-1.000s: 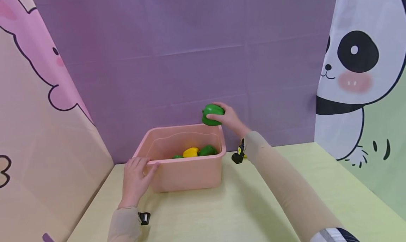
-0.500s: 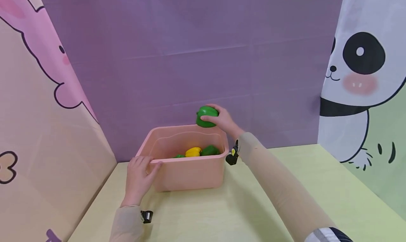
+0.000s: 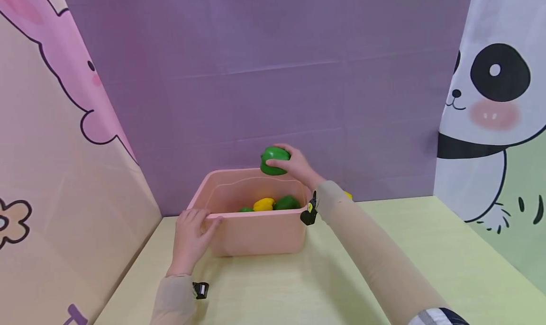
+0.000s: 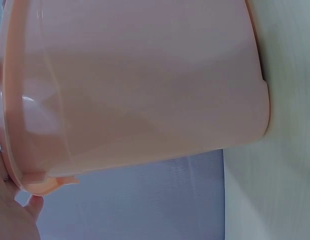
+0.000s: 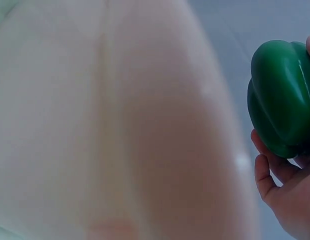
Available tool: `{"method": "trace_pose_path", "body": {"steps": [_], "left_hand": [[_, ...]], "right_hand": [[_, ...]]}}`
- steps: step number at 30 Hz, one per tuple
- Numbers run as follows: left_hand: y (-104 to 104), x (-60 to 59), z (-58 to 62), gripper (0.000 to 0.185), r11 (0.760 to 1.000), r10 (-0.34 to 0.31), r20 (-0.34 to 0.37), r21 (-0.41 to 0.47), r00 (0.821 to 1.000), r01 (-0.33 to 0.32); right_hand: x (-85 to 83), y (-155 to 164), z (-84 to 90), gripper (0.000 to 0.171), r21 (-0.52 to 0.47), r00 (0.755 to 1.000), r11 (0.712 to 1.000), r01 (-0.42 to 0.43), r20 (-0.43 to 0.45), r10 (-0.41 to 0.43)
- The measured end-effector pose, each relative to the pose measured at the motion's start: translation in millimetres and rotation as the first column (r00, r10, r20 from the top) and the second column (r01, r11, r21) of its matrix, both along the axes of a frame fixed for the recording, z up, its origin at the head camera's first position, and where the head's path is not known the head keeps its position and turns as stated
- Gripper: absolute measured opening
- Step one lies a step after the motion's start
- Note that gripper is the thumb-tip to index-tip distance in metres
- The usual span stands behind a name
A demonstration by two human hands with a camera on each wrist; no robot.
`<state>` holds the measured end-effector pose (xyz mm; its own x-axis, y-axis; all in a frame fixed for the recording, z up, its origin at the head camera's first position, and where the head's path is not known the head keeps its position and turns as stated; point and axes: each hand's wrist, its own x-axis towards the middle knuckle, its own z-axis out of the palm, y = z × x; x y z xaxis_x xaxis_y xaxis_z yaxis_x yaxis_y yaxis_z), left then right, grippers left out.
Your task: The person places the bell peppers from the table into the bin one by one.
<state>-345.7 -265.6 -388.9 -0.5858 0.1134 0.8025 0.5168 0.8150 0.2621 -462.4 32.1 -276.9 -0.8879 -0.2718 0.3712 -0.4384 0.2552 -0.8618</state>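
My right hand point(image 3: 297, 165) grips a green bell pepper point(image 3: 273, 160) above the back right part of a pink plastic bin point(image 3: 258, 235). Close up in the right wrist view, fingers and thumb curl round the same green pepper point(image 5: 282, 97). With fingers hooked over the rim, my left hand point(image 3: 189, 237) holds the bin's front left corner; the left wrist view shows the bin wall point(image 4: 135, 90) and part of that hand point(image 4: 15, 215). Inside the bin lie a yellow bell pepper point(image 3: 264, 204), a dark green bell pepper point(image 3: 287, 202) and a mostly hidden green thing point(image 3: 246, 210).
The bin stands on a pale wooden table point(image 3: 384, 249) near a purple cloth backdrop point(image 3: 256, 78). Behind my right sleeve a small yellow thing point(image 3: 348, 194) peeks out. Printed panels with a panda point(image 3: 490, 126) and a pink animal point(image 3: 64, 64) flank the table.
My right hand has moved slightly left and down with the green bell pepper, further over the bin. The view has shifted a little; my left hand keeps its hold on the rim.
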Motion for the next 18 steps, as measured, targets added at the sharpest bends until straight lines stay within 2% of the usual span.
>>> {"method": "trace_pose_path", "body": {"steps": [9,14,18], "left_hand": [[-0.4,-0.2,-1.2,0.032,1.000,-0.007,-0.023,0.000,1.000,0.007],[-0.4,-0.6,-1.5,0.033,1.000,-0.011,-0.016,0.002,1.000,0.011],[0.0,0.0,-1.2,0.033,1.000,-0.008,-0.007,0.000,1.000,0.008]], "right_hand": [[5.3,-12.9,-2.9,0.066,0.032,0.999,0.999,-0.030,0.016,0.030],[4.1,-18.8,-8.0,0.070,0.074,1.000,0.997,-0.021,0.011,0.020],[5.2,-23.7,-11.8,0.072,0.069,0.999,0.997,-0.029,0.026,0.027]]}}
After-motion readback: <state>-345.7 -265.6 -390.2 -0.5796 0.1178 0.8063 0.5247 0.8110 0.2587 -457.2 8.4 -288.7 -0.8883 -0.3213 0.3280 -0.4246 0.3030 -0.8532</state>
